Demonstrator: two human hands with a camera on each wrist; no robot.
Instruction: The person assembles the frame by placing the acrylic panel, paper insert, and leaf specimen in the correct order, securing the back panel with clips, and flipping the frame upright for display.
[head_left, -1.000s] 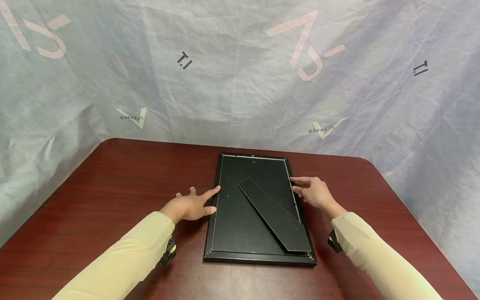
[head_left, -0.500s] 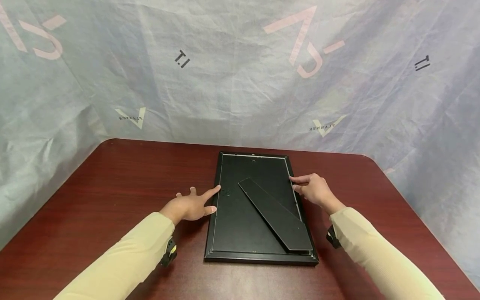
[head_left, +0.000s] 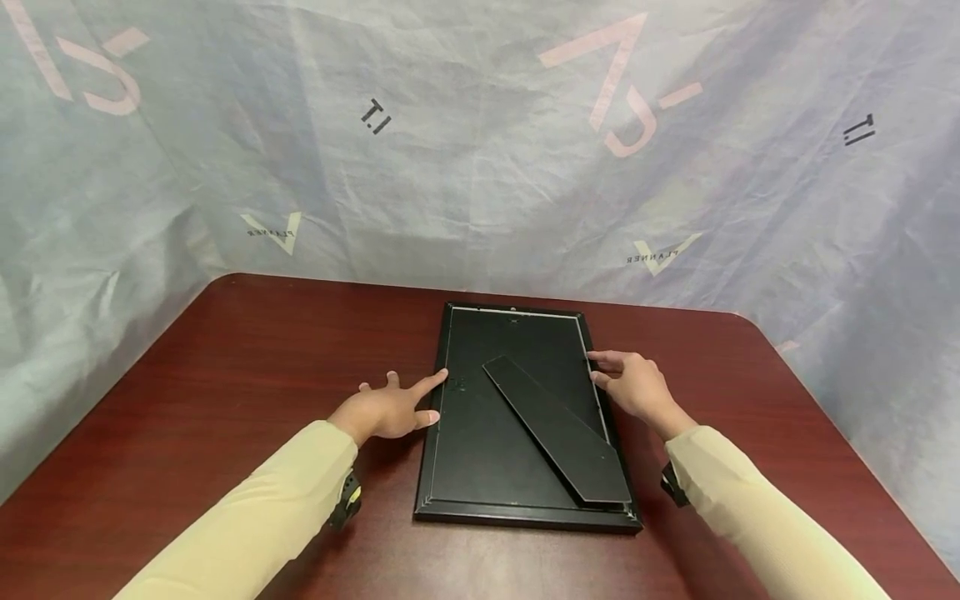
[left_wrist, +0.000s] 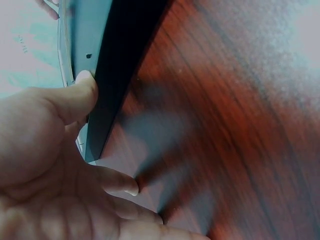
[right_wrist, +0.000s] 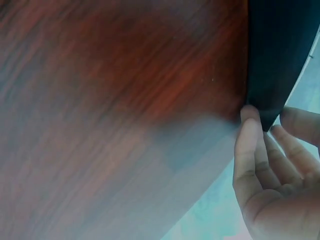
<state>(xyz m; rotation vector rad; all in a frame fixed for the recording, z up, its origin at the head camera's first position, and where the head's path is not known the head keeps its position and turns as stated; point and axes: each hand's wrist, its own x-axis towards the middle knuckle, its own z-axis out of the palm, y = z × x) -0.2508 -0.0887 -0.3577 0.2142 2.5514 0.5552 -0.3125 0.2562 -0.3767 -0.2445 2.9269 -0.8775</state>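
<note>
Head view: picture frame [head_left: 525, 517] lies back-up on the tabletop [head_left: 262, 375], between the 2 hands. Long axis runs away from the person. Left hand [head_left: 382, 411] meets the left long side, right hand [head_left: 637, 385] the right, slightly farther out; neither is clearly nearer. Left grip is spread, index and thumb tips at the rim. Frame's recess holds the backing board [head_left: 480, 450]; the stand leg [head_left: 558, 429] lies slantwise over it, wide end at the near right corner.

Left wrist view: thumb against the frame's outer wall, 3 fingers fanned toward the tabletop. Can't tell if those touch it.

Right wrist view: fingertip at the wall's lower edge, another digit by its upper edge. Pinching the rim or just touching? Can't tell from here.
</note>
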